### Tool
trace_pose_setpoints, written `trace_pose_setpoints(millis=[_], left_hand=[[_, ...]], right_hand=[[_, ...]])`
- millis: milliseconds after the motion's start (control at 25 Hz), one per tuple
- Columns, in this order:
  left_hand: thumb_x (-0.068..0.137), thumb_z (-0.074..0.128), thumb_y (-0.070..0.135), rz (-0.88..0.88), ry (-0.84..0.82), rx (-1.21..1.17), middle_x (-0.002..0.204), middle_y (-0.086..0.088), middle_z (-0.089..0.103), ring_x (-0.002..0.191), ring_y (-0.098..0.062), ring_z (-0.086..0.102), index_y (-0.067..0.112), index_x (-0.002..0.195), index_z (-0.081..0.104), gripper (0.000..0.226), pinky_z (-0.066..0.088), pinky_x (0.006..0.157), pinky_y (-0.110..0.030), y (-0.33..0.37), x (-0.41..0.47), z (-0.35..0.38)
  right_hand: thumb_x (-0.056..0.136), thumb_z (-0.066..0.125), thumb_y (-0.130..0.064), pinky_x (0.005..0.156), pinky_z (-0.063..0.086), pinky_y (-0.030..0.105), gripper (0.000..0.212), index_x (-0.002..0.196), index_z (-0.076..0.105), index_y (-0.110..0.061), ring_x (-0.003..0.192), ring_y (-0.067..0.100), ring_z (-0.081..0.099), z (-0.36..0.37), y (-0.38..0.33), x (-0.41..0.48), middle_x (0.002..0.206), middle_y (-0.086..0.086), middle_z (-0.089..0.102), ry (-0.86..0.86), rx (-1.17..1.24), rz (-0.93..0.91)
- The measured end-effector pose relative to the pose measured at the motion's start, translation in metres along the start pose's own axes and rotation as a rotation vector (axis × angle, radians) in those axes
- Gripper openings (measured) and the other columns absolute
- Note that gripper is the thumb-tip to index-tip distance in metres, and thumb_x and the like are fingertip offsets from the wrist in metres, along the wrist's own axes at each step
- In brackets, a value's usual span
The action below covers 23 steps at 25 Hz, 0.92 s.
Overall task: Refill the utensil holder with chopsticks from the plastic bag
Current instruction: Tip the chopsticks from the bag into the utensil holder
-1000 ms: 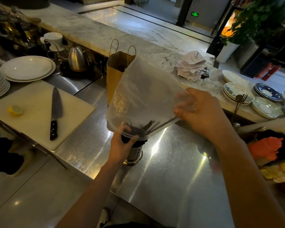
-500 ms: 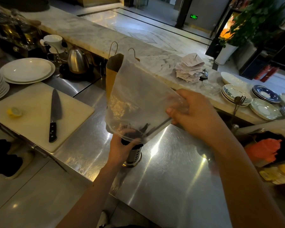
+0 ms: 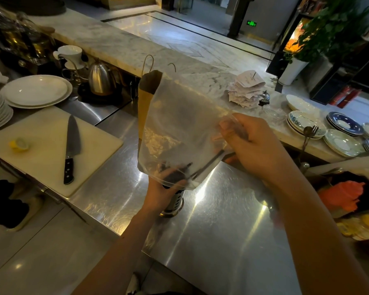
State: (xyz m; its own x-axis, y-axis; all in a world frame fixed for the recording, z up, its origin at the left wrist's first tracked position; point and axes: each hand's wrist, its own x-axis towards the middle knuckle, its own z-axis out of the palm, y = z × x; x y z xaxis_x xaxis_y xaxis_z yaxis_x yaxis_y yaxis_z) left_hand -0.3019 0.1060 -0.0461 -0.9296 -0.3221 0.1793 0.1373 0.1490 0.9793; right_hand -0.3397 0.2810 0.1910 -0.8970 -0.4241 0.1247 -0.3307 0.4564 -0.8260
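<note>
A cloudy clear plastic bag (image 3: pixel 179 124) hangs over a perforated metal utensil holder (image 3: pixel 175 202) on the steel counter (image 3: pixel 222 220). Dark chopsticks (image 3: pixel 207 165) lie slanted in the bag's lower part, their ends down at the holder's mouth. My left hand (image 3: pixel 160 192) wraps the holder's top together with the bag's lower edge. My right hand (image 3: pixel 256 150) pinches the bag's right side, with the chopsticks' upper ends under its fingers. The holder's mouth is hidden by bag and hand.
A brown paper bag (image 3: pixel 146 96) stands just behind the plastic bag. A white cutting board (image 3: pixel 41 145) with a knife (image 3: pixel 71 145) and a lemon piece (image 3: pixel 19 144) lies to the left. Plates (image 3: pixel 36 90), a kettle (image 3: pixel 100 78), saucers (image 3: pixel 339 143) and receipts (image 3: pixel 246 90) ring the counter.
The bag's top has tipped left and lowered a little while my right hand shifted along its side. More of the chopsticks have slid toward the holder. My left hand stays on the holder.
</note>
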Motion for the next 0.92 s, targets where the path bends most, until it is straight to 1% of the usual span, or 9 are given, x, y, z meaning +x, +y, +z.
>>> trace_pose_setpoints(millis=[160, 240, 360, 440, 560, 640, 720, 840, 920], left_hand=[[0.075, 0.081, 0.029, 0.078, 0.041, 0.062, 0.093, 0.020, 0.069, 0.093, 0.001, 0.065, 0.020, 0.086, 0.075, 0.016, 0.048, 0.079, -0.012, 0.0007, 0.0028, 0.0014], [0.076, 0.082, 0.021, 0.067, 0.068, 0.072, 0.094, 0.025, 0.067, 0.093, 0.004, 0.063, 0.017, 0.090, 0.074, 0.016, 0.046, 0.079, -0.009, 0.0011, 0.0033, 0.0009], [0.070, 0.088, 0.027, 0.034, 0.059, 0.058, 0.102, 0.011, 0.071, 0.097, -0.001, 0.066, 0.015, 0.102, 0.074, 0.037, 0.050, 0.082, -0.013, 0.0021, 0.0035, -0.0003], [0.069, 0.089, 0.026, 0.045, 0.038, 0.054, 0.099, 0.006, 0.073, 0.094, -0.004, 0.067, 0.016, 0.099, 0.075, 0.034, 0.051, 0.080, -0.014, 0.0036, 0.0052, 0.0004], [0.071, 0.087, 0.021, 0.074, 0.086, 0.048, 0.089, 0.008, 0.074, 0.087, -0.004, 0.068, 0.017, 0.088, 0.078, 0.019, 0.049, 0.076, -0.014, 0.0059, 0.0060, 0.0005], [0.075, 0.084, 0.019, 0.082, 0.143, 0.074, 0.088, 0.009, 0.074, 0.088, -0.008, 0.068, 0.022, 0.084, 0.078, 0.012, 0.051, 0.078, -0.023, 0.0055, 0.0046, 0.0018], [0.076, 0.084, 0.020, 0.082, 0.198, 0.090, 0.090, 0.016, 0.072, 0.093, -0.008, 0.067, 0.037, 0.084, 0.075, 0.021, 0.053, 0.085, -0.029, 0.0082, 0.0033, 0.0016], [0.070, 0.088, 0.021, 0.149, 0.164, 0.061, 0.095, 0.024, 0.070, 0.095, 0.001, 0.065, 0.032, 0.089, 0.074, 0.026, 0.048, 0.081, -0.010, 0.0085, 0.0036, -0.0015], [0.070, 0.087, 0.019, 0.152, 0.142, 0.037, 0.096, 0.023, 0.069, 0.094, 0.002, 0.066, 0.024, 0.091, 0.075, 0.025, 0.047, 0.076, -0.007, 0.0077, 0.0031, -0.0019]], right_hand=[[0.098, 0.048, -0.040, 0.062, 0.060, 0.027, 0.028, 0.107, 0.065, -0.019, 0.081, 0.013, 0.072, 0.0013, 0.0058, 0.0011, 0.095, 0.000, 0.072, 0.004, 0.011, 0.011], [0.098, 0.048, -0.040, 0.063, 0.061, 0.031, 0.027, 0.107, 0.065, -0.021, 0.081, 0.013, 0.073, -0.0001, 0.0052, 0.0019, 0.096, -0.002, 0.073, -0.002, 0.041, 0.012], [0.098, 0.049, -0.038, 0.063, 0.062, 0.033, 0.021, 0.103, 0.066, -0.027, 0.081, 0.013, 0.073, -0.0037, 0.0013, 0.0039, 0.092, -0.006, 0.074, -0.003, 0.109, -0.008], [0.097, 0.050, -0.037, 0.063, 0.062, 0.033, 0.019, 0.101, 0.067, -0.029, 0.081, 0.014, 0.073, -0.0030, 0.0002, 0.0044, 0.092, -0.006, 0.074, -0.006, 0.138, -0.021], [0.099, 0.049, -0.034, 0.062, 0.061, 0.032, 0.021, 0.104, 0.067, -0.026, 0.081, 0.016, 0.073, -0.0001, 0.0016, 0.0046, 0.094, -0.004, 0.074, -0.008, 0.173, -0.008], [0.099, 0.049, -0.032, 0.061, 0.060, 0.030, 0.021, 0.105, 0.068, -0.026, 0.082, 0.017, 0.074, 0.0011, 0.0039, 0.0046, 0.095, -0.002, 0.074, -0.019, 0.224, 0.021], [0.100, 0.049, -0.031, 0.060, 0.060, 0.031, 0.020, 0.103, 0.068, -0.027, 0.082, 0.019, 0.074, 0.0012, 0.0054, 0.0049, 0.094, -0.002, 0.074, -0.018, 0.262, 0.039], [0.100, 0.048, -0.029, 0.058, 0.060, 0.030, 0.020, 0.102, 0.068, -0.028, 0.082, 0.018, 0.074, 0.0020, 0.0078, 0.0057, 0.093, -0.006, 0.074, -0.010, 0.272, 0.047], [0.100, 0.048, -0.028, 0.057, 0.059, 0.028, 0.020, 0.103, 0.068, -0.027, 0.082, 0.018, 0.074, 0.0040, 0.0095, 0.0058, 0.093, -0.005, 0.075, -0.013, 0.276, 0.053]])
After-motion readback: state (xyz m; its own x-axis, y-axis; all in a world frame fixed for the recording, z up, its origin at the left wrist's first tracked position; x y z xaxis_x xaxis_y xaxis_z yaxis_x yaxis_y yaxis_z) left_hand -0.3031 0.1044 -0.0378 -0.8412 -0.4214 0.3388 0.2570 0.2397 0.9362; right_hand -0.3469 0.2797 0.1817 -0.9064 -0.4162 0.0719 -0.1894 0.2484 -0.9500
